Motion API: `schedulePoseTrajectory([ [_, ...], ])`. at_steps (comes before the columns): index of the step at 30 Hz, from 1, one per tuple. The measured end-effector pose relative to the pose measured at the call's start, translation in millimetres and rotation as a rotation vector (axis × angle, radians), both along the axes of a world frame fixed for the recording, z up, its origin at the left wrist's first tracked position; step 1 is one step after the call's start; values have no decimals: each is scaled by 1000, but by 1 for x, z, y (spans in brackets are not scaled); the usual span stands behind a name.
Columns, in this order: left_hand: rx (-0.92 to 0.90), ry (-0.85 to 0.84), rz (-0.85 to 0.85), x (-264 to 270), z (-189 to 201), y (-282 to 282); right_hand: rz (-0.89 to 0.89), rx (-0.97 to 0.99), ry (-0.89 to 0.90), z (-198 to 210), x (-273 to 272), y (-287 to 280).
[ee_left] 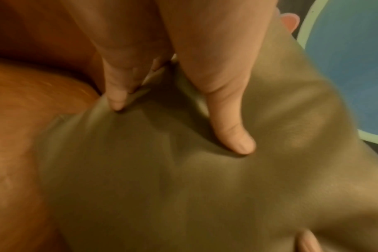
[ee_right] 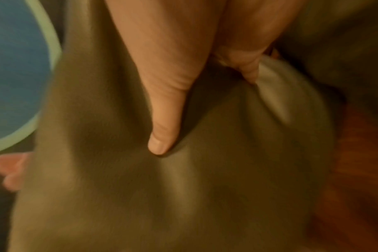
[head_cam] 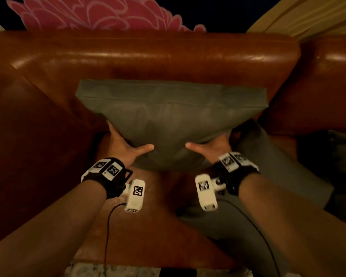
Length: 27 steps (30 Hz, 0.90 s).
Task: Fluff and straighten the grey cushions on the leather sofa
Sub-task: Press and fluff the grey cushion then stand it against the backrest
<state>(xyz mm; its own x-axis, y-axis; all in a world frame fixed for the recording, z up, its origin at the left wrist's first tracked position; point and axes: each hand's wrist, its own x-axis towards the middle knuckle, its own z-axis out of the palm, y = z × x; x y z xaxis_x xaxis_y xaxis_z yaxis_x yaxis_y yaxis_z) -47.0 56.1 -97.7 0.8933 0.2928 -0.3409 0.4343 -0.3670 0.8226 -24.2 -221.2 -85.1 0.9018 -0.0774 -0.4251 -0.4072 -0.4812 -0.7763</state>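
Observation:
A grey cushion (head_cam: 168, 116) is held up in front of the brown leather sofa's backrest (head_cam: 148, 56), above the seat. My left hand (head_cam: 126, 146) grips its lower left corner, thumb on the front face and fingers behind. My right hand (head_cam: 210, 145) grips the lower right corner the same way. In the left wrist view the thumb (ee_left: 231, 129) digs into the grey cushion (ee_left: 183, 187). In the right wrist view the thumb (ee_right: 164, 129) presses into the cushion fabric (ee_right: 162, 196). A second grey cushion (head_cam: 268, 176) lies on the seat at the right.
The left armrest (head_cam: 28, 146) and another sofa section (head_cam: 328, 76) flank the seat (head_cam: 140, 226). A dark wall with a pink flower pattern (head_cam: 98, 15) is behind the sofa. A dark object (head_cam: 336, 152) lies at the far right. Patterned floor (head_cam: 108, 270) shows below.

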Motion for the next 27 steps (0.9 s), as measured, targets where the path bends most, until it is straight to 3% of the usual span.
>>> schedulePoseTrajectory([
  [3,-79,-10,3,2,-3,5,12,10,-24,-10,17,0],
  [9,-129,-16,107,-3,-2,8,-162,10,-117,-15,-10,-20],
  [13,-182,-35,117,4,-7,3,-166,117,-158,-5,-1,-19],
  [17,-272,53,154,-8,-15,-12,-131,172,-208,3,-8,-32],
  [27,-287,28,158,12,-1,-8,-139,156,-130,-12,-1,-24],
])
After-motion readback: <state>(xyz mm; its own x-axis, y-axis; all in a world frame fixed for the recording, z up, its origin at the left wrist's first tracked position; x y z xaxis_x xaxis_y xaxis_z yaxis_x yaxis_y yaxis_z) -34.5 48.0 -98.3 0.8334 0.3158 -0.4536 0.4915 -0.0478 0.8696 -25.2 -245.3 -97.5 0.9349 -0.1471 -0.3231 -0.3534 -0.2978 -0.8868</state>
